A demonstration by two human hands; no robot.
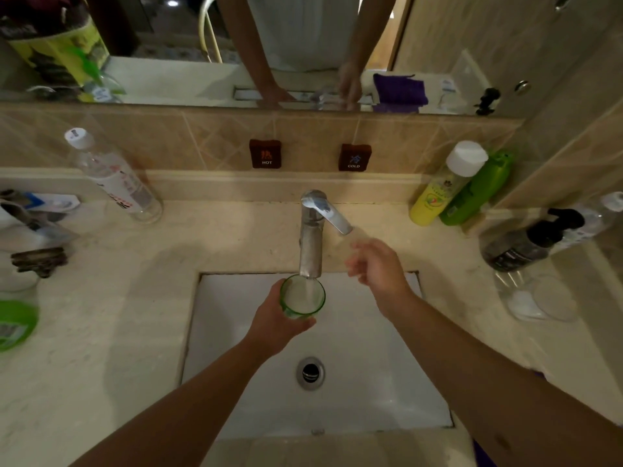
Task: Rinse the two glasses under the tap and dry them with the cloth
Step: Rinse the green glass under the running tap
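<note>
Partly hidden green glass (302, 297), left hand (274, 323), right hand (377, 266) blurred

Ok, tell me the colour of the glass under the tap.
Green-tinted clear glass, held by the left hand; seen in the head view.

On the tiled wall above my desk, two dark brown plaques carry words I can read: the left plaque (265, 154) says "HOT" in white under an orange mark, and the right plaque (354, 157) says "COLD" under a blue one. The clear bottle (113, 176) on the left has red and black print, the yellow bottle (438, 193) a label, and the black pump bottle (529, 239) some white lettering, perhaps a brand, but all of it is too blurred to read.
</note>
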